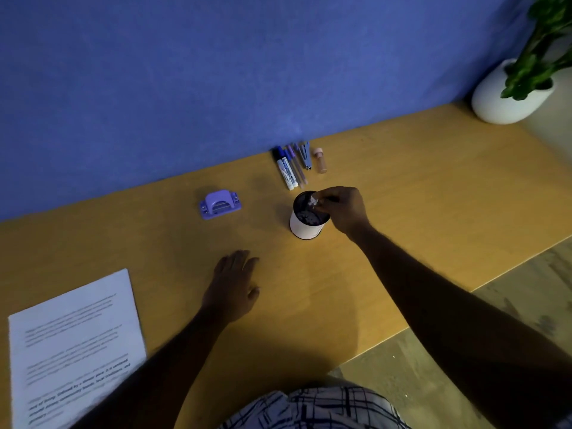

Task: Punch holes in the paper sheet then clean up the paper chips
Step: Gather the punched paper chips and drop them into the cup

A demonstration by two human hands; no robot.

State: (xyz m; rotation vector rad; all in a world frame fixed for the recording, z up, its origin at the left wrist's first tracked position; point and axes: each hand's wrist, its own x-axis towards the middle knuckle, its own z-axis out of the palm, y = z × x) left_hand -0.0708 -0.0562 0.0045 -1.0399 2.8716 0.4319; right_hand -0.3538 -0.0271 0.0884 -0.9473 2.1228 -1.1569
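Note:
My right hand point(343, 209) hovers over the mouth of a small white cup point(305, 227), its fingertips pinched on a few white paper chips point(315, 202). More chips lie inside the cup's dark interior. My left hand point(233, 283) rests flat on the wooden table point(402, 230), fingers apart, holding nothing. A purple hole punch point(220, 204) stands on the table to the left of the cup. The printed paper sheet point(74, 345) lies at the near left corner, partly under my left forearm.
Several markers and pens point(289, 165), a stapler-like tool point(305, 154) and a small bottle point(320, 161) lie beside the blue wall. A white pot with a green plant point(507, 94) stands at the far right. The table's edge runs diagonally at the right.

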